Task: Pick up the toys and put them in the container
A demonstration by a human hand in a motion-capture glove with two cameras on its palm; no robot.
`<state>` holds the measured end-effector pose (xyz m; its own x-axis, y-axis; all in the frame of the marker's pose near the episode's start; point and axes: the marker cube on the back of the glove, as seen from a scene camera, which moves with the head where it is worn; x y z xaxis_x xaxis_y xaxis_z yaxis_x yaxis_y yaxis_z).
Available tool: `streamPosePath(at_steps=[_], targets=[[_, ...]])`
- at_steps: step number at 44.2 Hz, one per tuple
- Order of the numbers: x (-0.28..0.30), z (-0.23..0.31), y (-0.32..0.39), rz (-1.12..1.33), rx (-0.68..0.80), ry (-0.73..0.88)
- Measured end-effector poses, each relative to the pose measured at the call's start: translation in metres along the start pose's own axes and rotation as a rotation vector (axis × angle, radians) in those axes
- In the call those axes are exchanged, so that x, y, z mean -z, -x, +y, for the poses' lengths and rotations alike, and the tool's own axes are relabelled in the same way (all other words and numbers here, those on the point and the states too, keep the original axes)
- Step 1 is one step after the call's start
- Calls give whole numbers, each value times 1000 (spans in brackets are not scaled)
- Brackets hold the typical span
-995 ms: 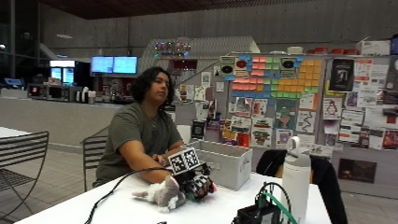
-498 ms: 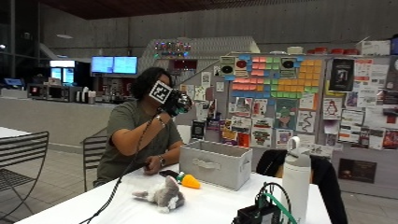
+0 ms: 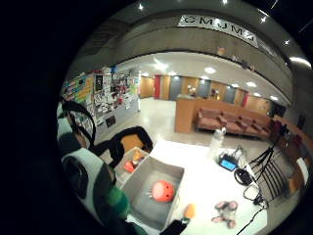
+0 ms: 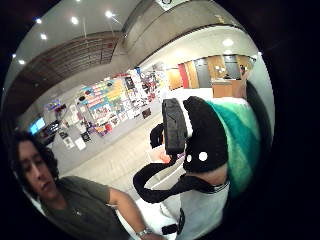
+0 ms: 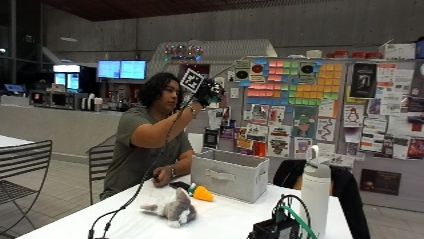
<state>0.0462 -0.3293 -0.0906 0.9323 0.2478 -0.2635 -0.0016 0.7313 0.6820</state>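
In the outside view my gloved right hand (image 5: 208,92) is raised at head height, above and behind the grey fabric container (image 5: 225,177). It grips a black, green and white plush toy (image 4: 215,145), which fills the thumb side palm view and shows beside the palm (image 3: 93,182) in the other. Below the hand the container (image 3: 142,181) holds a red round toy (image 3: 163,191), with small toys (image 3: 131,164) in a second compartment. A grey plush animal (image 5: 175,209) and an orange carrot toy (image 5: 201,193) lie on the white table in front of the container.
A white bottle (image 5: 316,191) stands right of the container. A black device with cables (image 5: 278,229) sits at the table's near edge. The person's bare left hand (image 5: 161,179) rests on the table beside the container. A cable trails over the table's left part.
My right hand has risen from the table beside the grey plush to head height, carrying the dark plush toy, then moved right towards the space above the container.
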Motion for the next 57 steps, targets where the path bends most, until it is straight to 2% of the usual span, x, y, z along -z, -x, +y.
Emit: streamPosePath(at_steps=[3,7,11,16,25,36,44,49,57], targets=[[-9,3,-4,5,-33,75],[-30,26,-1,-51,65,288],[-45,43,-2,-92,-47,447],[-54,74,-24,13,94,494],[-48,136,-53,-14,-217,559],[-65,297,-151,54,-643,673],[-86,373,-168,242,-780,766],[-87,387,-175,374,-820,786],[-84,387,-174,353,-865,823]])
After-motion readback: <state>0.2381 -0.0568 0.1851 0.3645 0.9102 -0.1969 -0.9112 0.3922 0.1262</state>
